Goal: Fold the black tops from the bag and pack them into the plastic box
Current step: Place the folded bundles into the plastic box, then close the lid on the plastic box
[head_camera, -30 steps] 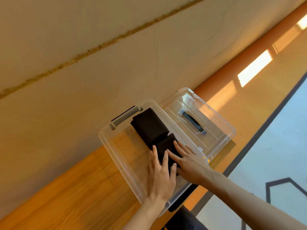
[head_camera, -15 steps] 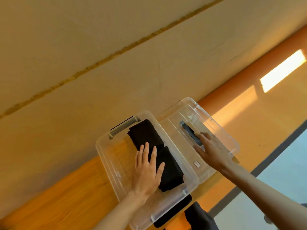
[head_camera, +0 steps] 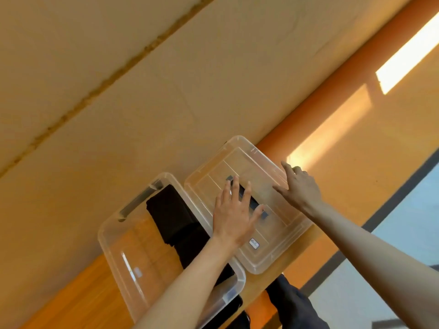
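A clear plastic box [head_camera: 107,245] stands on the orange wooden surface, and folded black tops [head_camera: 171,210] lie along its right side. My left forearm crosses over the nearer top. The clear lid [head_camera: 213,172] lies flat beside the box on the right. My left hand [head_camera: 235,214] rests flat on the lid, with straight fingers spread over its dark handle [head_camera: 257,206]. At the lid's far right edge is my right hand [head_camera: 299,186], its thumb on top of the lid and its fingers curled over the rim.
A beige wall [head_camera: 118,79] rises right behind the box and lid. Dark cloth [head_camera: 292,302] shows at the bottom edge below the lid. The orange surface [head_camera: 356,138] runs on to the right, with pale grey floor [head_camera: 392,269] beyond its edge.
My left hand left the tops in the box and went onto the lid. My right hand slid from the lid's handle to its far right edge.
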